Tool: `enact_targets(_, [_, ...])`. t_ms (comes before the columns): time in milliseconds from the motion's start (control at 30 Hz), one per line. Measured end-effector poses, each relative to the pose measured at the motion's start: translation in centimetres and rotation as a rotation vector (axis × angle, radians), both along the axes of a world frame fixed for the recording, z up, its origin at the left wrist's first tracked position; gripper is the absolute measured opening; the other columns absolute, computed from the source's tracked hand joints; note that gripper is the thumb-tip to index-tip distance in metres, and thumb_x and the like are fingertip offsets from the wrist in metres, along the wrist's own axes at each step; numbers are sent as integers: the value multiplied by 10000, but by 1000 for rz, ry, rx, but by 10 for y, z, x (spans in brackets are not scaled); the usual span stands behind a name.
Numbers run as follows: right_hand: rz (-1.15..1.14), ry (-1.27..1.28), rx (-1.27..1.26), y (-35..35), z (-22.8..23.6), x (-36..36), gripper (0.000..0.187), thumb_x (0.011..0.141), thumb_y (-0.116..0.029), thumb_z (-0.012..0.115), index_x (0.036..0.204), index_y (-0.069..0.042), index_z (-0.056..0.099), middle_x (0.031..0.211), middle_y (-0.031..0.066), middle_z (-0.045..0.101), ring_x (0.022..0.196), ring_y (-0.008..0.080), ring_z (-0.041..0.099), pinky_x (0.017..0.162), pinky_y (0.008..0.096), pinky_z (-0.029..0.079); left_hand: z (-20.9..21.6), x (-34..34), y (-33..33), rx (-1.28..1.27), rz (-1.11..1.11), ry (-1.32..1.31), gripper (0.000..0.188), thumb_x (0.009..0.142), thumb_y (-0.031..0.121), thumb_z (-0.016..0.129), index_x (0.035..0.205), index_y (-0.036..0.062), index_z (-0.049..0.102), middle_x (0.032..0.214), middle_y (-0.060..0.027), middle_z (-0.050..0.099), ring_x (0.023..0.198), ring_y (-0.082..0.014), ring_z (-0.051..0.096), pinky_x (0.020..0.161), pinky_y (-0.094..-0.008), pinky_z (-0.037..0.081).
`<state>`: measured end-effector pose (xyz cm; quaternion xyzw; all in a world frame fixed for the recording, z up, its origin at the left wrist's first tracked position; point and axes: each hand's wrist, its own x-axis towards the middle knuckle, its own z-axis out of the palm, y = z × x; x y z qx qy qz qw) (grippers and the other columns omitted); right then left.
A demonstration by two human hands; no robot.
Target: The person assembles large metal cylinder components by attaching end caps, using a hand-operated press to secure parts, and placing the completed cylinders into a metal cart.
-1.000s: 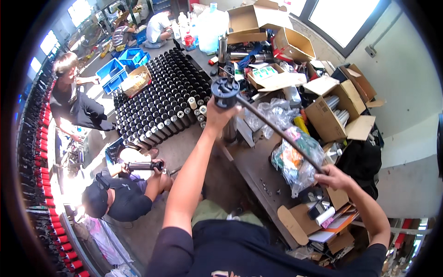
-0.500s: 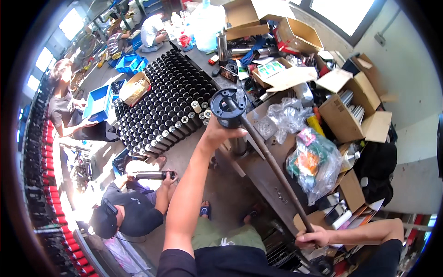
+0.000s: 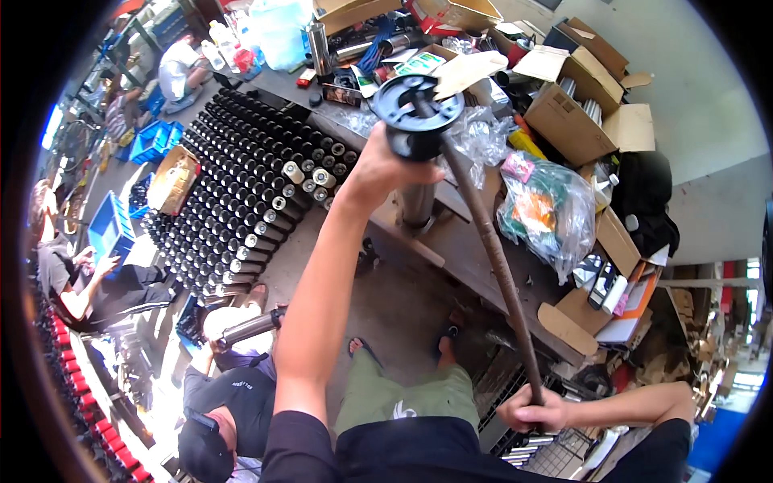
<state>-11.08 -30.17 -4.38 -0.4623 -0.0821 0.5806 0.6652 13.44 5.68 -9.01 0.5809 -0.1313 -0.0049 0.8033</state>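
My left hand [image 3: 380, 171] is closed around the lower part of a black round flanged fitting [image 3: 417, 105], which has openings in its top. Below it, at the bench edge, stands a metal cylinder [image 3: 417, 208]; the hand partly hides where the two meet. A long brown metal bar [image 3: 493, 249] slants from the fitting's right side down toward me. Wrapped round the bar's near end is my right hand [image 3: 533, 409], closed. How the bar's far end joins the fitting is hard to make out.
The workbench [image 3: 463, 241] carries a plastic bag of colourful items [image 3: 541, 209] and an open carton of metal tubes [image 3: 576, 113]. Rows of black cylinders [image 3: 233, 185] stand left. A person [image 3: 233, 410] holding a metal tube sits at lower left; another holds a blue crate [image 3: 111, 225].
My view has shifted, so the bench and cylinder rows sit differently in it. The fitting appears higher and tilted, and the bar looks steeper. Both hands keep their hold.
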Motion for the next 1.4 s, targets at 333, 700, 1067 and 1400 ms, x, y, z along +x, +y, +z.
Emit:
enact_targets(333, [-867, -72, 109, 361, -65, -123, 383, 991, -215, 487, 658, -62, 375, 626, 45, 416, 583, 148, 378, 553, 296, 302, 33, 10, 14, 221, -237, -170, 416, 609, 41, 776, 1010, 32, 662, 896, -91, 697, 850, -166, 635, 787, -356, 539])
enact_targets(700, [-742, -916, -164, 311, -64, -43, 233, 922, -170, 654, 1088, -16, 599, 944, 55, 531, 806, 159, 511, 739, 301, 434, -30, -331, 131, -159, -21, 1010, 702, 997, 595, 459, 1371, 3, 507, 1206, -175, 661, 958, -244, 690, 694, -332, 572])
enact_targets(1067, [321, -2635, -409, 164, 72, 481, 206, 774, -213, 762, 953, -149, 682, 976, 17, 697, 1043, 239, 645, 951, 405, 488, 141, -245, -67, 1533, 862, 578, 302, 877, 354, 641, 969, 69, 675, 768, -202, 697, 767, -429, 684, 704, -517, 525])
enact_targets(1400, [-82, -2346, -558, 148, 25, 534, 186, 705, -217, 722, 816, -70, 749, 889, 161, 724, 887, 335, 695, 819, 426, 568, 145, -117, -82, 2008, 1019, 831, 320, 833, 315, 648, 958, 42, 759, 971, -216, 737, 919, -372, 730, 813, -451, 579])
